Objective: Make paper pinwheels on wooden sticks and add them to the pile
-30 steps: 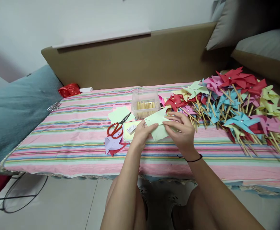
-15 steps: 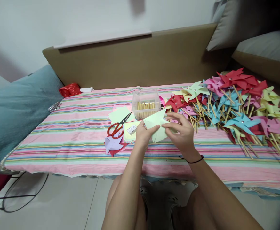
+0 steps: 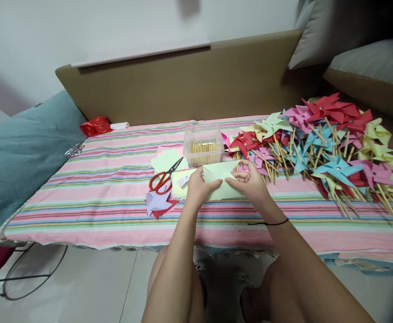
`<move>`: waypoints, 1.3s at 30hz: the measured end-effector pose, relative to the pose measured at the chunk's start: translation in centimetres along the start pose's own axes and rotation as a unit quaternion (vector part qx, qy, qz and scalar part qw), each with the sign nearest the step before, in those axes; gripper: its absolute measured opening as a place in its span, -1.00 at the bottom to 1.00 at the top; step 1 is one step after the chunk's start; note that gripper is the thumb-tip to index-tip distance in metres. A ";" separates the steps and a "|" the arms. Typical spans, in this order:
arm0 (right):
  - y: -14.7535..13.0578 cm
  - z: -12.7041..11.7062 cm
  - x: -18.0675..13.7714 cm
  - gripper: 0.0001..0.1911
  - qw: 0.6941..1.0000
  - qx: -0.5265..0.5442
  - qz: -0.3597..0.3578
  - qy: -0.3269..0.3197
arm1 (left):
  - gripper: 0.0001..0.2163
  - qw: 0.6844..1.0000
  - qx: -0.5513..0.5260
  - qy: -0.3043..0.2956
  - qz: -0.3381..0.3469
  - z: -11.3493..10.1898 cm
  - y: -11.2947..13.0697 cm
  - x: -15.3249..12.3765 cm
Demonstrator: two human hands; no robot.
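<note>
A pale green sheet of paper, with slits running in from its corners, is held up between my two hands above the striped cloth. My left hand pinches its left side, thumb on the face of the sheet and fingers behind. On the right side, my right hand grips the paper between thumb and fingers. Just left of the hands lie red-handled scissors, a small white box on a yellowish paper stack, and a purple cut paper piece. Behind the sheet stands a clear plastic box of short sticks.
Many finished paper pinwheels on sticks pile up at the right. A striped cloth covers the seat. At the far left are a red plastic bag, a blue cushion and a black wire-legged stool.
The green sheet has turned from a pointed, corner-up position to one with its long edges level. My right hand has shifted its grip at the right side, and the view has moved slightly.
</note>
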State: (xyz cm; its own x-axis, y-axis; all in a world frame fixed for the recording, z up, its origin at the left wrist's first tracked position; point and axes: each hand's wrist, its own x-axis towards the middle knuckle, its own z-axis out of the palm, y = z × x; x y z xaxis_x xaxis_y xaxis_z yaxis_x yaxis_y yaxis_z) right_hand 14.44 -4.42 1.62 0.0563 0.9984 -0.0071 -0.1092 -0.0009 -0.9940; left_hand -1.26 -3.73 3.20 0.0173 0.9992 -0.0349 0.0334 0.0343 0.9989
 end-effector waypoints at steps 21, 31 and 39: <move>-0.4 -0.1 0.1 -0.21 0.998 0.004 0.021 0.054 | -0.65 0.987 -0.151 0.013 -0.052 0.0 1.1 -0.4; -0.2 -0.2 0.1 -0.21 0.998 0.011 0.039 0.056 | -0.83 0.986 -0.168 0.000 -0.013 -0.1 1.1 -0.3; 0.2 -0.3 0.2 -0.28 0.998 0.013 0.038 0.042 | -0.81 0.984 -0.173 -0.044 -0.011 0.1 1.5 -0.3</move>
State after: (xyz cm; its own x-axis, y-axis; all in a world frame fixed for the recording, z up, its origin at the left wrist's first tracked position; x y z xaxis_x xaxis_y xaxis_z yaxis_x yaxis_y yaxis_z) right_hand 14.74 -4.24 1.40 0.1298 0.9872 -0.0927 -0.1417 -0.0741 -0.9871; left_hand -1.07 -3.98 4.75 0.1079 0.9932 -0.0444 -0.3065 0.0757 0.9489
